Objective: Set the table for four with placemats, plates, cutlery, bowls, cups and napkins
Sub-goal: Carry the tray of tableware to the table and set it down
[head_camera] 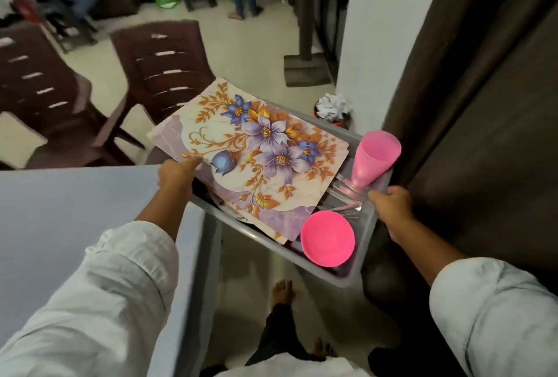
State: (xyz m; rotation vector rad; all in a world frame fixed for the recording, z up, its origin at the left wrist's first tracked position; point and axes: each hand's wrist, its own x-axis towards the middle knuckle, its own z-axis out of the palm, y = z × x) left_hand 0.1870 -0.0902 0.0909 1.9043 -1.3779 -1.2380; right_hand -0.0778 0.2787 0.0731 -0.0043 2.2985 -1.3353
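Both hands carry a grey tub (367, 256) just right of the table (75, 201). The left hand (176, 173) grips the tub's left edge, thumb on the floral placemats (265, 147) stacked inside. The right hand (392, 201) curls over the tub's right rim. Also in the tub, beside the placemats, are a tilted pink cup (376, 156), some cutlery (344, 204) and a pink bowl (327, 237) at the near corner.

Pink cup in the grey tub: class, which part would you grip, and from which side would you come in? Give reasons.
Probably best to grip the pink cup around its upper wall, just below the wide mouth, coming from above. It leans with its mouth uppermost and free, while its narrow base sits low in the grey tub among the cutlery, and the placemats crowd its left.
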